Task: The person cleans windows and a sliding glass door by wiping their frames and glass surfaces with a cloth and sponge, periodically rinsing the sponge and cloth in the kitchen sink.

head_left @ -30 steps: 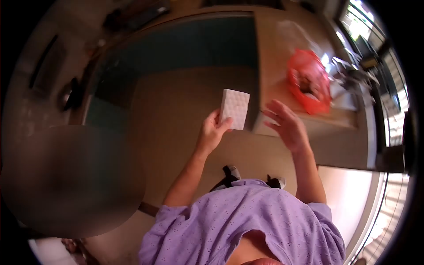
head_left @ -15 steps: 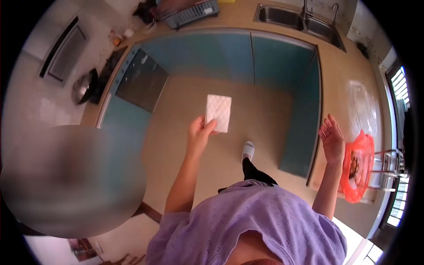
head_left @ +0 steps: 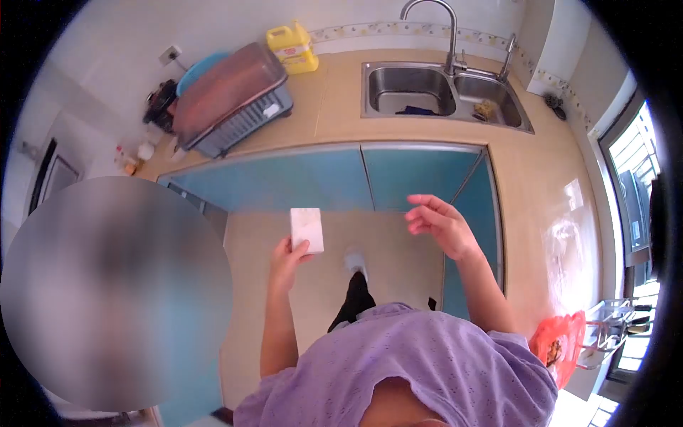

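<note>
My left hand [head_left: 287, 262] grips the lower end of a white rectangular pad [head_left: 306, 230], thumb on top and fingers beneath. The pad looks quilted in the earlier frame; its exact kind is unclear. It is held out over the floor, before the blue cabinet doors [head_left: 299, 181]. Nothing is in my right hand [head_left: 442, 226], which is raised with its fingers partly bent and apart, before the corner cabinet.
Beyond the cabinets, a double sink [head_left: 411, 91] with a tap is set into the counter [head_left: 334, 107]. A lidded dish rack [head_left: 235, 103] and a yellow jug [head_left: 293, 48] stand to its left. On the right lie clear plastic [head_left: 569, 245] and a red bag [head_left: 560, 349].
My view has tilted up and moved closer to the sink. My right hand has swung inward from the right counter. The pad stays in my left hand.
</note>
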The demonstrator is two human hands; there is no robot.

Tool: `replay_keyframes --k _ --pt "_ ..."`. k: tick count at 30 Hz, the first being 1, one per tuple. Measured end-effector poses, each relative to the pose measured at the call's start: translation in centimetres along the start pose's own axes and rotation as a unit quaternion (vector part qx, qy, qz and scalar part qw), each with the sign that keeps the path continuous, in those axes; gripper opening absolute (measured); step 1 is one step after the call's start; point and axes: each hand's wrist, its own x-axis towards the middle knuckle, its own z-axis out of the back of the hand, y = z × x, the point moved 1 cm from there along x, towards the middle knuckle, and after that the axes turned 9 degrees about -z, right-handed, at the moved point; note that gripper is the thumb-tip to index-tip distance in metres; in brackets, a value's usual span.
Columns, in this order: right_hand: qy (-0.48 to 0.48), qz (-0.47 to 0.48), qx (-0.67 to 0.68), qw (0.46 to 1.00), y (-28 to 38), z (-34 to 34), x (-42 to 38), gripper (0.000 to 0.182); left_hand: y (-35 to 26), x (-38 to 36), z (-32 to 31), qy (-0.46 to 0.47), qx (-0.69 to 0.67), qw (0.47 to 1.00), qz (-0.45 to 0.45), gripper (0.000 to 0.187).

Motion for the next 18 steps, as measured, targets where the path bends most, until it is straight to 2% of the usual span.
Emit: replay_keyframes --k 6,8,9,11,13,16,18 --pt "-0.222 0.041 -0.042 0.973 2.1 10.5 9.5 0.033 -2.6 20.0 -4.6 0.064 0.052 0.997 -0.013 0.041" --pt "-0.308 0.041 -0.012 0.95 3.5 14.0 11.2 0.033 -2.5 29.2 -6.8 0.146 0.072 0.987 0.01 0.042" --pt "-0.325 0.051 -0.001 0.944 5.0 14.3 11.7 0.034 -2.2 33.2 -8.3 0.189 0.091 0.977 0.025 0.042" --pt "-0.376 0.08 -0.033 0.923 7.7 17.5 14.0 0.035 -4.1 42.8 -14.5 0.252 0.116 0.96 -0.03 0.041" --pt "-0.42 0.091 -0.053 0.902 9.3 19.6 15.9 0.034 -4.9 48.8 -19.0 0.271 0.184 0.944 -0.042 0.04" --pt "-0.47 0.068 -0.103 0.874 12.9 23.6 19.7 0.032 -3.6 56.6 -24.6 0.306 0.219 0.926 0.001 0.04" --pt "-0.489 0.067 -0.247 0.834 14.7 30.3 23.1 0.033 -2.6 60.2 -27.5 0.364 0.212 0.907 0.023 0.044"
